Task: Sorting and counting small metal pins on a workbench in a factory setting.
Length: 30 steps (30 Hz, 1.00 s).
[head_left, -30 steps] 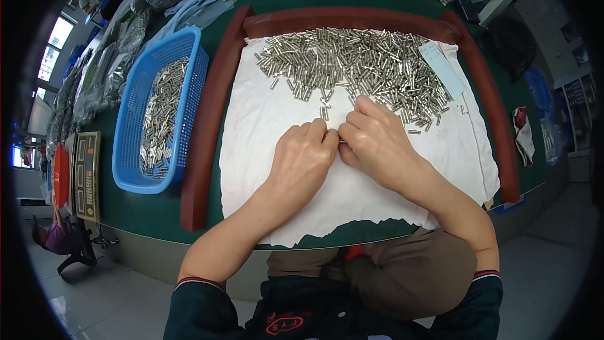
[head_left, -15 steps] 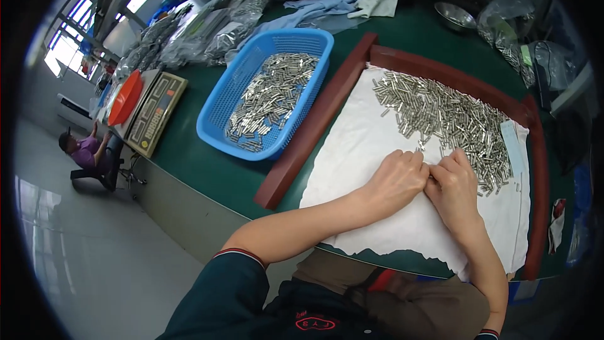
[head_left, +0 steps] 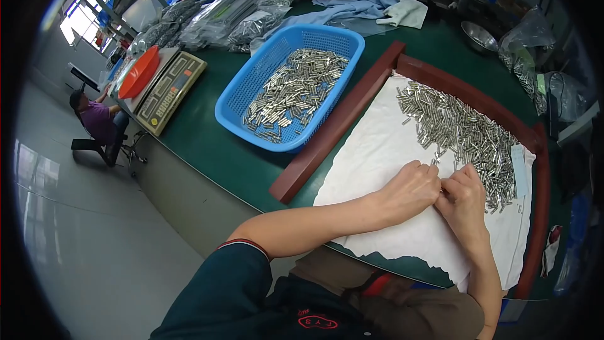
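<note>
My left hand (head_left: 410, 194) and my right hand (head_left: 464, 196) are side by side over a white cloth (head_left: 362, 173), at the near edge of a heap of small silvery metal pins (head_left: 462, 126). Both hands are closed, with thumbs and fingertips pinched and nearly meeting. Whatever is between the fingers is too small and too covered to make out. A few loose pins lie just beyond the left fingertips. The heap spreads along the far and right part of the cloth, with a pale blue strip (head_left: 520, 170) at its right end.
Dark red rails (head_left: 340, 119) frame the cloth on a green table (head_left: 217, 107). Left of them stands a blue perforated basket (head_left: 229, 110) of similar pins. Farther left are a scale (head_left: 170, 91) and an orange tray (head_left: 138, 72). A metal bowl (head_left: 479, 36) sits at the back. Someone (head_left: 100, 119) sits at far left.
The whole view has shifted, so the table's things appear farther right. Both hands stay closed and close together at the heap's near edge, with only slight finger movement.
</note>
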Tool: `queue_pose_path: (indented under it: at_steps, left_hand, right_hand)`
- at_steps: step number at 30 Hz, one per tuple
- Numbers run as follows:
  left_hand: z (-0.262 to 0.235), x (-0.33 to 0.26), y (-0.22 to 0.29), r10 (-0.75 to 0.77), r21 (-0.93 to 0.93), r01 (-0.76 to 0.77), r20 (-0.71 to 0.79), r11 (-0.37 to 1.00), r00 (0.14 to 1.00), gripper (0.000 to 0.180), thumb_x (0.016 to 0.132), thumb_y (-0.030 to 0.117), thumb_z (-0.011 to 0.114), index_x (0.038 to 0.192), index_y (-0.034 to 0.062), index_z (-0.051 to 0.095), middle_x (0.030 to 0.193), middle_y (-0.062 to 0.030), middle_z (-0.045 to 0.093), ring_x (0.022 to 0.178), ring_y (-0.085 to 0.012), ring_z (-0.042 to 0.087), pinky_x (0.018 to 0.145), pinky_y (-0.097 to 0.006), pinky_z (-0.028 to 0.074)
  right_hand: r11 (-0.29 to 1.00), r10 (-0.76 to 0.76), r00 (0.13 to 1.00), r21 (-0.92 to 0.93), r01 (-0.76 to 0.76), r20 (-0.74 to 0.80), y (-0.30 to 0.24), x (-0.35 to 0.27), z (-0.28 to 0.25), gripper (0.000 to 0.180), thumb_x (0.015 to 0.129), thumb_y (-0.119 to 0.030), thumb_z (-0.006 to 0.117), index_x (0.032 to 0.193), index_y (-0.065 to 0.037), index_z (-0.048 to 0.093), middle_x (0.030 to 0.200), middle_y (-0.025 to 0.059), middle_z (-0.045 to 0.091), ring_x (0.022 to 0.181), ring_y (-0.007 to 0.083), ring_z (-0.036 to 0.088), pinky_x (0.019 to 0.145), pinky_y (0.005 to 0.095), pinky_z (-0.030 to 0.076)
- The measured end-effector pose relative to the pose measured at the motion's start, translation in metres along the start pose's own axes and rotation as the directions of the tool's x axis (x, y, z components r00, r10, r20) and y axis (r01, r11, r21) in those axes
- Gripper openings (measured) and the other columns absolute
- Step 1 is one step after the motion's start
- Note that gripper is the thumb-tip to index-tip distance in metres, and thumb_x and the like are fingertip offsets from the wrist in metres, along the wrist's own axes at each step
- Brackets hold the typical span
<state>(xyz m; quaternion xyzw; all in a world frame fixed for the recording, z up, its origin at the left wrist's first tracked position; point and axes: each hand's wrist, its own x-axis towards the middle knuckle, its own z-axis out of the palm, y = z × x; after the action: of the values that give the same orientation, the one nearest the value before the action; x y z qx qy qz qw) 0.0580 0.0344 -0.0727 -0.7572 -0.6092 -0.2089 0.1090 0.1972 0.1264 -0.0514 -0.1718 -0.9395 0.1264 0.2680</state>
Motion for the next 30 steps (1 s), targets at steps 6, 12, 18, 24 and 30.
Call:
queue_pose_path:
  at_steps: [6, 12, 18, 24, 30]
  left_hand:
    - [-0.078, -0.002, -0.02, -0.079, 0.001, 0.079, -0.008, 0.997, 0.997, 0.006, 0.07, 0.002, 0.06, 0.076, 0.001, 0.06, 0.074, -0.0131, 0.057, 0.066, -0.0292, 0.061, 0.062, -0.039, 0.049]
    - [-0.173, -0.025, -0.077, -0.324, 0.246, 0.334, -0.084, 0.91, 0.942, 0.011, 0.077, 0.005, 0.066, 0.087, 0.0012, 0.07, 0.075, -0.0134, 0.06, 0.069, -0.0334, 0.061, 0.063, -0.042, 0.047]
    - [-0.196, -0.071, -0.113, -0.526, 0.386, 0.513, -0.081, 0.766, 0.846, 0.021, 0.077, 0.006, 0.071, 0.095, -0.0034, 0.069, 0.085, -0.0175, 0.067, 0.077, -0.0342, 0.064, 0.075, -0.043, 0.049]
    - [-0.179, -0.045, -0.094, -0.533, 0.281, 0.544, -0.123, 0.79, 0.837, 0.018, 0.079, 0.003, 0.069, 0.096, -0.0025, 0.069, 0.086, -0.0173, 0.068, 0.077, -0.0308, 0.066, 0.071, -0.039, 0.051]
    - [-0.097, 0.005, -0.041, -0.297, -0.159, 0.301, 0.05, 0.94, 0.954, 0.008, 0.081, -0.001, 0.066, 0.088, -0.0042, 0.068, 0.081, -0.0155, 0.064, 0.075, -0.0326, 0.064, 0.066, -0.039, 0.05]
  right_hand:
    - [0.99, -0.116, 0.992, 0.09, 0.112, 0.051, -0.031, 0.054, -0.022, 0.009, 0.061, -0.003, 0.068, 0.069, -0.002, 0.07, 0.065, 0.0097, 0.06, 0.074, 0.0276, 0.055, 0.063, 0.0398, 0.048]
    - [0.941, -0.308, 0.951, 0.144, 0.307, -0.015, -0.094, 0.16, 0.01, 0.016, 0.065, -0.01, 0.067, 0.079, -0.005, 0.074, 0.071, 0.0129, 0.065, 0.083, 0.0327, 0.059, 0.073, 0.0448, 0.051]
    - [0.911, -0.381, 0.924, 0.163, 0.378, -0.014, -0.12, 0.18, 0.049, 0.013, 0.073, -0.01, 0.069, 0.081, -0.001, 0.073, 0.075, 0.0181, 0.066, 0.087, 0.0346, 0.061, 0.076, 0.0456, 0.052]
    - [0.983, -0.078, 0.995, 0.162, 0.088, -0.067, -0.044, 0.127, -0.019, 0.013, 0.081, -0.011, 0.067, 0.086, -0.002, 0.074, 0.081, 0.0147, 0.068, 0.084, 0.0307, 0.062, 0.076, 0.0429, 0.051]
    - [0.92, 0.339, 0.94, 0.224, -0.323, -0.04, 0.04, 0.047, -0.024, 0.015, 0.084, -0.011, 0.068, 0.095, -0.001, 0.074, 0.086, 0.0084, 0.064, 0.073, 0.0147, 0.059, 0.066, 0.0287, 0.047]
